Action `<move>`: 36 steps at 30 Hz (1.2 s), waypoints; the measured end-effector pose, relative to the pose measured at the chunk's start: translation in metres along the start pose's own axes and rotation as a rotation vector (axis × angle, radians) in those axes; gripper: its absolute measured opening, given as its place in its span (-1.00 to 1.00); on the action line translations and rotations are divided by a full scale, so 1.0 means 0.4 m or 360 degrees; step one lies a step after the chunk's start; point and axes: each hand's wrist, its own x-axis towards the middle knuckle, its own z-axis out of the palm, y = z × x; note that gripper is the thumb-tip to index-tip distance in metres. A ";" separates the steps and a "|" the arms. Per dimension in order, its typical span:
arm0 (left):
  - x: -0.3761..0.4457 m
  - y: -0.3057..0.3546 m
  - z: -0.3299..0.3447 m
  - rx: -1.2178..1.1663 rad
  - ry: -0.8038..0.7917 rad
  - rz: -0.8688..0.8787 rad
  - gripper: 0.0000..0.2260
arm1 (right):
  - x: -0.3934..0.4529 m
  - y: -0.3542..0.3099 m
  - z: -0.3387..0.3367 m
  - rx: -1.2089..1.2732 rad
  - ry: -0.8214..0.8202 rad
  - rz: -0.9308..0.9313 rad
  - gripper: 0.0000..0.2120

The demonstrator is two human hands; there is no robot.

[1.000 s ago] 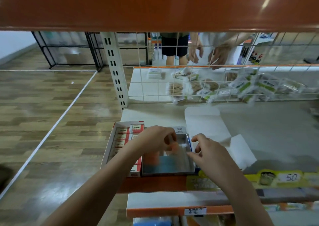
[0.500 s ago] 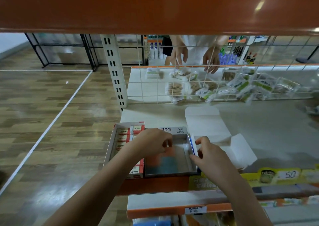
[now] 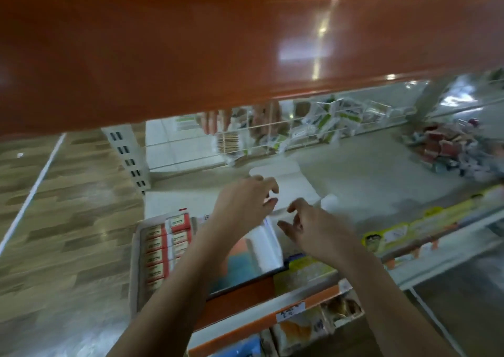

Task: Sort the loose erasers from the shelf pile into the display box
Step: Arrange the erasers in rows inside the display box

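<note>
**Both hands free over empty display box; eraser pile far right**

1. Hands. My left hand [image 3: 245,201] hovers above the display box [image 3: 261,250], fingers loosely spread, nothing in them. Right hand [image 3: 308,228] sits just right of the box, fingers half-curled and apart, also grasping nothing. Frame is motion-blurred, so fine finger contact w/ the box wall can't be confirmed.

2. Why placed so. The display box is parked at the near edge of the shelf [image 3: 368,182], open top up, w/ its white lid flap [image 3: 289,184] folded away to the far side. My read: that keeps the mouth clear for drop-ins and within short reach. A filled box [image 3: 163,247] stands touching it on the left, prob. as the packing reference.

3. Task thing. The loose erasers [image 3: 447,149] lie as a jumbled heap at the far right of the shelf, well apart from both hands. No common heading in the pile; individual axes too blurred to call.

4. Orientation. Display box long axis runs near-to-far, slightly skewed right at the far end. In the filled box, erasers lie w/ long axis left-right, stacked in near-to-far rows; I'd match that.

5. Status. Judged early: the display box looks empty, orange/blue floor visible.
</note>
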 end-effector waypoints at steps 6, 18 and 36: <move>0.154 0.216 0.084 0.0022 0.0092 0.0311 -0.72 | -0.006 0.203 -0.117 -0.0160 0.0456 0.0065 -0.70; 0.449 0.749 0.355 0.0287 0.0009 0.0571 -0.68 | -0.168 0.829 -0.337 -0.0478 0.0549 0.0475 -0.60; 0.934 1.139 0.592 0.0346 0.0050 0.0570 -0.65 | -0.091 1.425 -0.586 -0.0320 0.0511 0.0591 -0.61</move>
